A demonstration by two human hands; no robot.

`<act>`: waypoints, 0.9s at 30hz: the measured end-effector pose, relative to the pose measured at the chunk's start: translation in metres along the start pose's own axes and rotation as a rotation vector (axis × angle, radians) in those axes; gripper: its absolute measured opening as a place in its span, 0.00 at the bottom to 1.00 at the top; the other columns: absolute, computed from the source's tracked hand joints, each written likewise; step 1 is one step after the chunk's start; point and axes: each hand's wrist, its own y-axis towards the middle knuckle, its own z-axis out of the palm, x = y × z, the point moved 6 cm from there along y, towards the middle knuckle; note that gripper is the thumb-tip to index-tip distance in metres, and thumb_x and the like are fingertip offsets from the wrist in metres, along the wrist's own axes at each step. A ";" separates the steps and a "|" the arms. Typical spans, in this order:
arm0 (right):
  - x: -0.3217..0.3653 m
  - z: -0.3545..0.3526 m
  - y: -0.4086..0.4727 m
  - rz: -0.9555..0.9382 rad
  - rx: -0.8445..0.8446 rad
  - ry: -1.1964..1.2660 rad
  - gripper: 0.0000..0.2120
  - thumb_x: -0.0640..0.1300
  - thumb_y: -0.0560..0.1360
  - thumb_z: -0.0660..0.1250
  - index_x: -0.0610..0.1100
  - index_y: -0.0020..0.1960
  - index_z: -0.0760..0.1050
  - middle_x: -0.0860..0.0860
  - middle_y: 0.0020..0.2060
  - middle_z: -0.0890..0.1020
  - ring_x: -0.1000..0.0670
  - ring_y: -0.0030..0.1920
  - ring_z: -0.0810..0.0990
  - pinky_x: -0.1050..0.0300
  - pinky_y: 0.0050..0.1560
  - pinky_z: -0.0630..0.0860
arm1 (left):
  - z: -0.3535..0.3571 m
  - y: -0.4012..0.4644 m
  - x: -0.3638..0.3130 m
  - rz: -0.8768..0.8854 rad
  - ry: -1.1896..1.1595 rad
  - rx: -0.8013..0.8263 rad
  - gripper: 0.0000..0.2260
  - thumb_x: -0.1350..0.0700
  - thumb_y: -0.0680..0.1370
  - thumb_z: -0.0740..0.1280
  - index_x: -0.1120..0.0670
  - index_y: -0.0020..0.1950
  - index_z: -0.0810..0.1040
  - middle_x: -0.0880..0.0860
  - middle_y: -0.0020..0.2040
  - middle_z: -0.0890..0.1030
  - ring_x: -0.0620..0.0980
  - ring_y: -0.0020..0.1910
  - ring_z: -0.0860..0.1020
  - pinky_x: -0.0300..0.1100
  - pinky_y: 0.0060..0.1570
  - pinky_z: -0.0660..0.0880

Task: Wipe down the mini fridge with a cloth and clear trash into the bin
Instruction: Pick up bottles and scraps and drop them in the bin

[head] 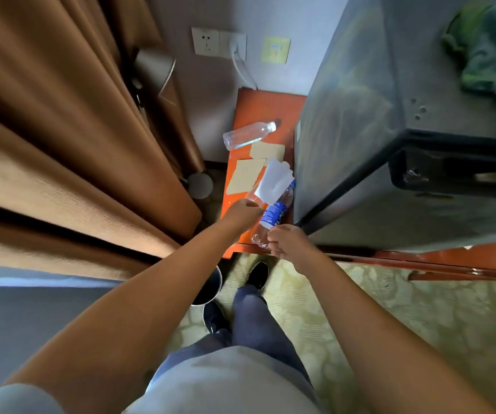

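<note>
The grey mini fridge (360,121) stands on an orange-red cabinet top (258,112), and a green cloth (488,58) lies crumpled on top of it. My left hand (245,212) pinches a white sheet of paper (273,180) together with a clear bottle behind it. My right hand (288,242) grips the base of a clear bottle with a blue label (275,212). Another clear bottle with a white cap (248,135) lies on the cabinet top, with two tan cards (248,174) beside it. A metal bin (209,289) stands on the floor below my left forearm.
Brown curtains (61,144) hang close on the left. A floor lamp (200,185) stands between curtain and cabinet. Wall sockets (219,43) with a white cable sit on the back wall. My feet (257,274) stand on patterned carpet (390,309).
</note>
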 end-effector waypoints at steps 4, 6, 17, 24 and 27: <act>0.001 0.002 0.031 0.066 -0.068 0.101 0.14 0.30 0.79 0.58 0.44 0.39 0.68 0.47 0.30 0.69 0.51 0.28 0.66 0.61 0.33 0.66 | 0.000 0.028 0.003 -0.022 0.018 -0.037 0.21 0.52 0.77 0.67 0.55 0.70 0.71 0.53 0.62 0.77 0.52 0.55 0.77 0.41 0.48 0.76; 0.005 0.006 0.051 0.071 -0.081 0.196 0.12 0.30 0.79 0.59 0.44 0.41 0.69 0.47 0.32 0.70 0.52 0.31 0.69 0.61 0.34 0.68 | -0.001 0.046 0.001 -0.004 0.036 -0.073 0.24 0.52 0.76 0.68 0.54 0.71 0.69 0.53 0.64 0.77 0.49 0.51 0.76 0.38 0.41 0.72; 0.023 -0.005 0.123 0.063 -0.411 0.251 0.30 0.41 0.77 0.69 0.49 0.77 0.62 0.44 0.63 0.75 0.42 0.59 0.79 0.45 0.60 0.81 | 0.020 0.145 -0.019 -0.005 0.275 -0.141 0.29 0.53 0.76 0.67 0.54 0.76 0.64 0.55 0.71 0.68 0.53 0.59 0.72 0.37 0.37 0.71; 0.027 -0.012 0.140 0.085 -0.497 0.176 0.31 0.41 0.79 0.69 0.50 0.77 0.60 0.44 0.67 0.72 0.45 0.59 0.77 0.44 0.60 0.81 | 0.017 0.163 -0.021 0.007 0.294 -0.270 0.18 0.63 0.74 0.67 0.50 0.61 0.76 0.53 0.60 0.73 0.56 0.58 0.73 0.50 0.49 0.80; 0.028 -0.016 0.139 0.069 -0.534 0.129 0.29 0.43 0.78 0.70 0.48 0.75 0.61 0.43 0.68 0.71 0.45 0.60 0.77 0.43 0.60 0.81 | 0.018 0.163 -0.024 0.053 0.219 -0.268 0.15 0.64 0.74 0.68 0.50 0.58 0.77 0.51 0.56 0.76 0.51 0.51 0.76 0.40 0.38 0.78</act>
